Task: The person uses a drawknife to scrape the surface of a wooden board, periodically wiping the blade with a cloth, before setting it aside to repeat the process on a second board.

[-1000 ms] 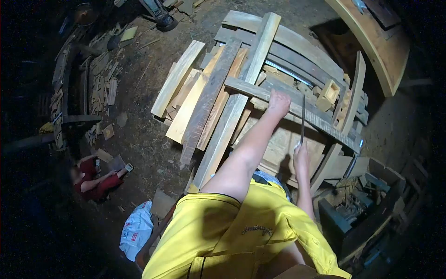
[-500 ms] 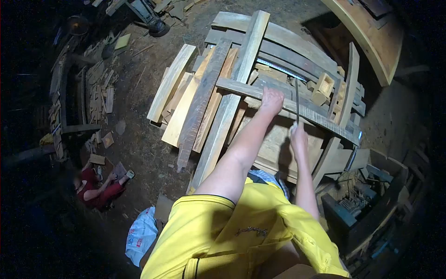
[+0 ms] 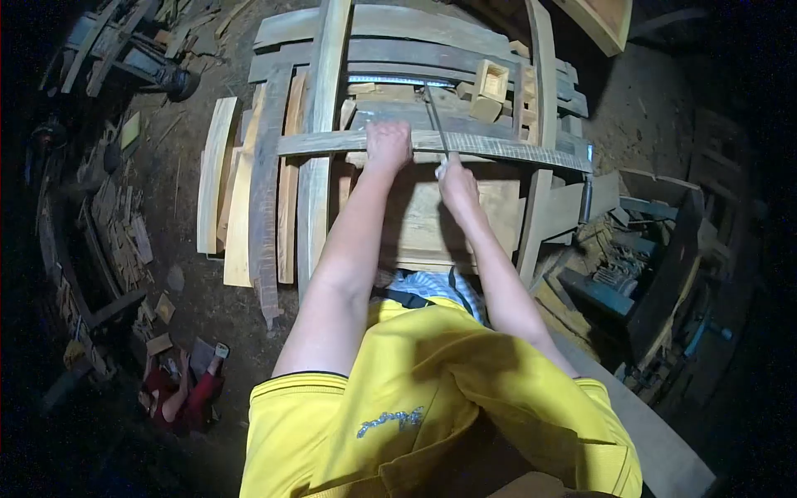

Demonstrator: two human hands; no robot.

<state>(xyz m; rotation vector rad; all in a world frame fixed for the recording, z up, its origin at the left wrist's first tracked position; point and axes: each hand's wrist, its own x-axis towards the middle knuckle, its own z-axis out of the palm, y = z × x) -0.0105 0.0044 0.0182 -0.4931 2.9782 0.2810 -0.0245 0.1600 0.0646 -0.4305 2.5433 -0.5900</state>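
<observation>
My left hand (image 3: 388, 146) is closed over a long wooden plank (image 3: 332, 143) that lies crosswise on other boards. In my right hand (image 3: 458, 187) is the near end of a thin dark saw (image 3: 435, 116), seen almost edge-on. Its blade crosses the plank to the right of my left hand and points away from me. Fine dark marks run across the plank's right part. Under its left part lies a long pale beam (image 3: 320, 178). The saw's handle is mostly hidden by my fingers.
A small open wooden box (image 3: 490, 87) stands beyond the plank. More boards (image 3: 266, 183) lie at the left. A dark bin with machine parts (image 3: 618, 274) stands at right. On the ground at lower left sits a person in red (image 3: 178, 390). Wood scraps (image 3: 124, 220) litter the floor.
The view has turned and shifted, so the bench now appears further left and straighter. My left hand stays on the plank and my right hand still holds the saw across it.
</observation>
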